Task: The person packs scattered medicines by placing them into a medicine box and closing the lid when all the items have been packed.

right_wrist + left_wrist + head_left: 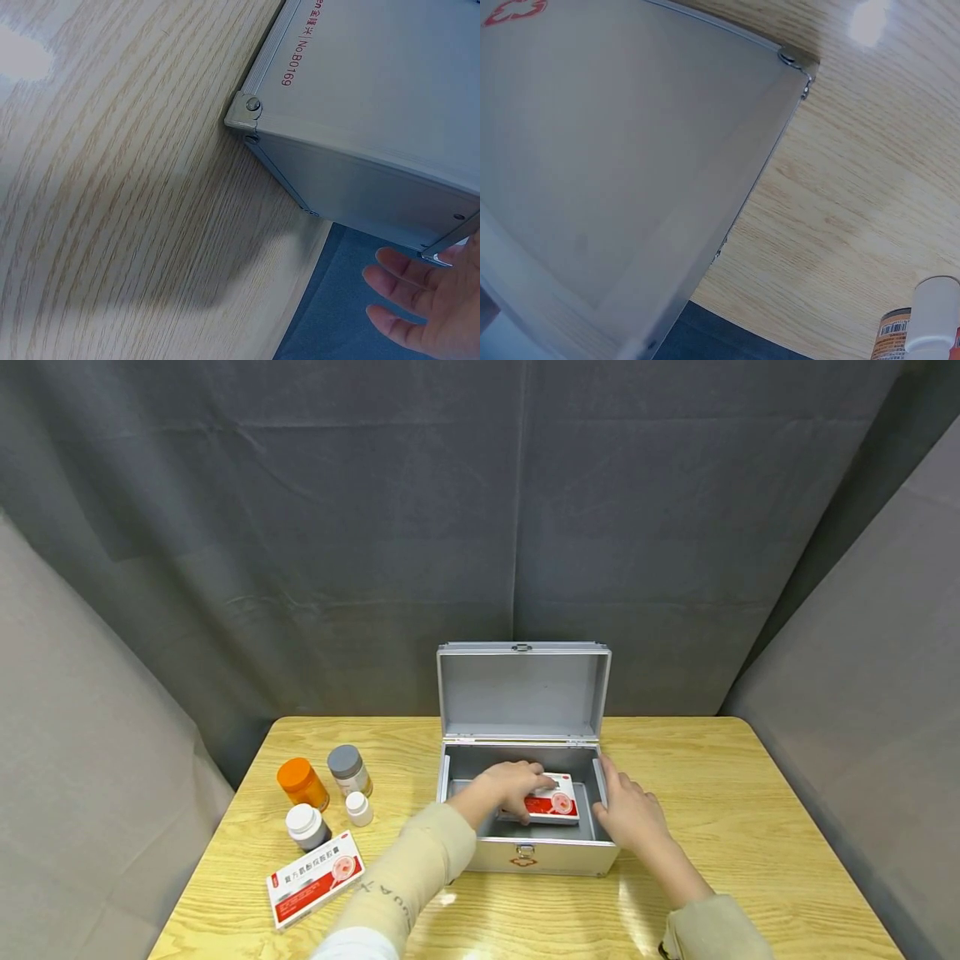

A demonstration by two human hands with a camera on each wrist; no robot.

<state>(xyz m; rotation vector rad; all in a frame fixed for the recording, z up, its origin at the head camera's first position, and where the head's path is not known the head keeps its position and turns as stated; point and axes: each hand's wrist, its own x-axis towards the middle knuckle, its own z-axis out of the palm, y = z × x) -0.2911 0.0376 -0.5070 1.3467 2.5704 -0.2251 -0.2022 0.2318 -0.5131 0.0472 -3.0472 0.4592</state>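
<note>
Red-and-white carton (562, 806) sits inside the open metal case (562, 860), directly under the left hand (508, 787); contact with the case floor cannot be determined. Left arm: reaches forward and inward over the case's front-left corner, back of the hand upward. Left hand: narrow grip across the carton, thumb at the near edge, fingers curved over the top toward the far edge. Right arm: reaches forward and inward from the right. Right hand (633, 810): rests on the case's right rim, fingers relaxed and parted. Second carton (315, 879): lies left of the left forearm. Four bottles (303, 783): stand well left of the left hand.
</note>
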